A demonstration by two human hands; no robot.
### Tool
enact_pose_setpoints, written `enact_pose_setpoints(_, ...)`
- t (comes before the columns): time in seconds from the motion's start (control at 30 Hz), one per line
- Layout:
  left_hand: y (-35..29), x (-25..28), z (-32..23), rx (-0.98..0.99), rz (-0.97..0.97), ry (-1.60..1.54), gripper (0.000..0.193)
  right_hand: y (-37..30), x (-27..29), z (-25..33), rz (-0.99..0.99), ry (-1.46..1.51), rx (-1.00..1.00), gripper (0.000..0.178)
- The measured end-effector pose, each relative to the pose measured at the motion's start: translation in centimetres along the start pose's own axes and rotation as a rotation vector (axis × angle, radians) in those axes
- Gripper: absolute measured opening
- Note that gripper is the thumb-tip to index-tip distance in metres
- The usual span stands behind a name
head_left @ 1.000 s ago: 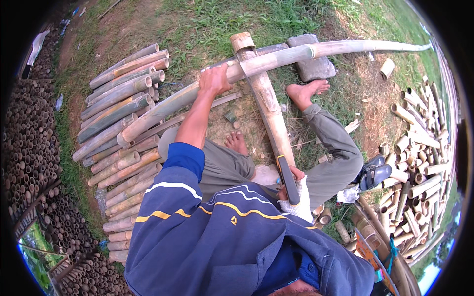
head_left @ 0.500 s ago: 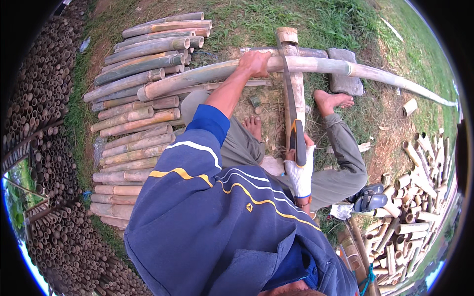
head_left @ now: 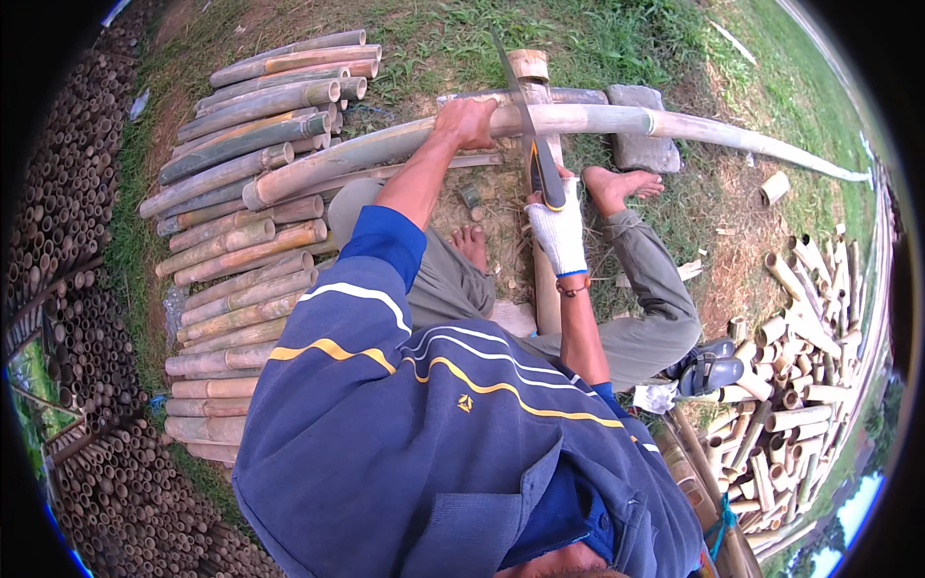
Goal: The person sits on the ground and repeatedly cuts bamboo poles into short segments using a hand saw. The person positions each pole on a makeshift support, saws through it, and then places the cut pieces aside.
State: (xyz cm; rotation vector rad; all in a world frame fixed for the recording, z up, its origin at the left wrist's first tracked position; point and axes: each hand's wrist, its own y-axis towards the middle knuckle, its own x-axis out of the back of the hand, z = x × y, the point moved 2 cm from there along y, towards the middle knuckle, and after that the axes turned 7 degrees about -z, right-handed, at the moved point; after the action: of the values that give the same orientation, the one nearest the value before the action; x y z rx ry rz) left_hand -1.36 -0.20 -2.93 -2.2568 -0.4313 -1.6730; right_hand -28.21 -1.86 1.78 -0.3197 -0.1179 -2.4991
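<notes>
A long bamboo pole (head_left: 607, 119) lies crosswise over an upright-running bamboo support (head_left: 546, 279). My bare left hand (head_left: 466, 123) is wrapped over the pole, left of the support. In my right hand (head_left: 556, 214), which wears a white fingerless glove, is the black and orange handle of a hand saw (head_left: 521, 101). Its blade crosses the pole just right of my left hand and reaches past the far side. The fingers under the saw handle are partly hidden.
Cut bamboo lengths (head_left: 241, 231) lie in rows at the left. A grey stone block (head_left: 644, 135) sits beneath the pole. Short bamboo offcuts (head_left: 800, 366) are heaped at the lower right, near dark sandals (head_left: 711, 370). My bare foot (head_left: 617, 190) rests beside the support.
My right hand has pushed the saw forward, away from my body, so more blade extends past the pole. My left hand keeps its hold on the pole. The whole view has shifted slightly.
</notes>
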Motion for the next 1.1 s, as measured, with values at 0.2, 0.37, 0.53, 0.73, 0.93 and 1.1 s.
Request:
enact_pose_setpoints(0.2, 0.1, 0.2, 0.5, 0.046, 0.031, 0.002, 0.06, -20.7, 8.2, 3.7, -0.081, -0.099, -0.12, 0.071)
enact_pose_setpoints(0.37, -0.5, 0.5, 0.3, 0.099, 0.039, -0.005, 0.062, -13.6, 5.8, 3.3, -0.013, -0.146, -0.089, 0.071)
enact_pose_setpoints(0.53, 1.2, 2.2, -1.7, 0.055, 0.07, 0.04, 0.067, 4.3, -1.5, -0.8, -0.122, -0.12, 0.071, 0.056)
enact_pose_setpoints(0.73, 0.5, 1.4, 0.6, 0.041, 0.054, 0.056, 0.075, -8.6, 3.0, 1.4, -0.091, -0.241, 0.236, 0.062)
enact_pose_setpoints(0.93, 0.1, 1.2, -0.4, 0.085, 0.131, 0.047, 0.069, -20.5, 8.3, 4.8, -0.062, -0.136, -0.193, 0.07)
enact_pose_setpoints(1.1, 0.0, 1.1, -0.7, 0.092, 0.105, 0.032, 0.072, -1.0, 1.3, 0.2, -0.028, -0.129, 0.043, 0.062)
